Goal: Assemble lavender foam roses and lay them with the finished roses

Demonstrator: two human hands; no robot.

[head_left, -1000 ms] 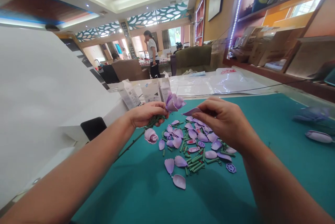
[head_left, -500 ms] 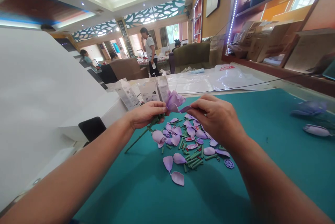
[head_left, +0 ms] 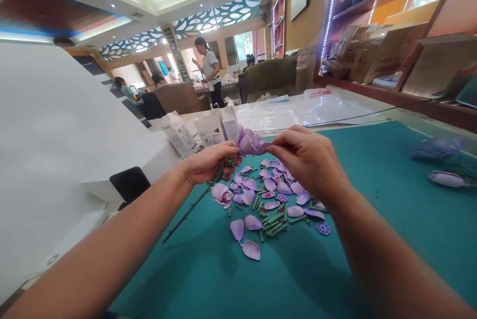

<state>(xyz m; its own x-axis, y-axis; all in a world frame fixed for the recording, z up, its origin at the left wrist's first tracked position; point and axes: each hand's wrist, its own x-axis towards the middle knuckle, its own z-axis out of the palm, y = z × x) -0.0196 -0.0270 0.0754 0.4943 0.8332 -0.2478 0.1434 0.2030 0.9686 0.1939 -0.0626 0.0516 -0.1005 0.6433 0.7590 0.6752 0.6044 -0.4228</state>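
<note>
head view: left hand (head_left: 214, 162) grips a flower (head_left: 249, 141), right hand (head_left: 311, 160) pinches a petal (head_left: 264, 148).

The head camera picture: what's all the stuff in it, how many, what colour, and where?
Open flower: one, light purple, held up mid-picture
Smaller bloom: one, pale pinkish purple, below it
Stem: one, green, slanting down-left
Mat: one, teal, underneath
Loose petals: many, purple, on the mat
Short tubes: many, green, among the petals
Wheel-shaped pieces: at least two, purple, same pile
Bud: one, pale purple, far right
Cartons: about three, white, beyond the flower
Cardboard boxes: several, brown, upper right
Armchairs: two, brown and olive, background
People: at least four, mixed clothes, background
Left grip: one, bare, around the stem
Right grip: one, bare, pinching the flower's edge
</note>
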